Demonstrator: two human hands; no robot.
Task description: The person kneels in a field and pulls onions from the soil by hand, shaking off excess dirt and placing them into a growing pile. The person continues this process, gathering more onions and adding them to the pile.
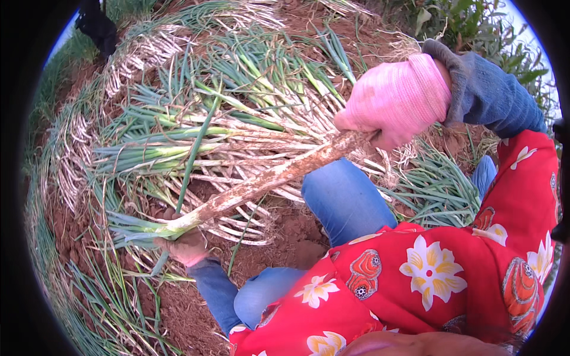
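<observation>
A long Welsh onion stalk [267, 175], its pale shaft caked with brown soil, slants across the view between my two gloved hands. My right hand [394, 102], in a pink knit glove, is closed around its root end, so the roots are hidden. My left hand [185, 249], in a soiled glove, grips the other end, where the shaft turns green and the leaves [131, 229] spread out. A single narrow green leaf [198, 151] rises beside my left hand. Behind the stalk lies a broad pile of onions [249, 133] with pale shafts and green tops.
More onion bundles [73, 164] lie in rows at left and at the top [147, 55]. Green leaves [441, 191] spread beside my jeans-clad knee [347, 196]. Reddish-brown soil [285, 240] shows between them. Leafy plants [481, 26] stand at upper right. A dark shape [95, 26], unclear, stands at upper left.
</observation>
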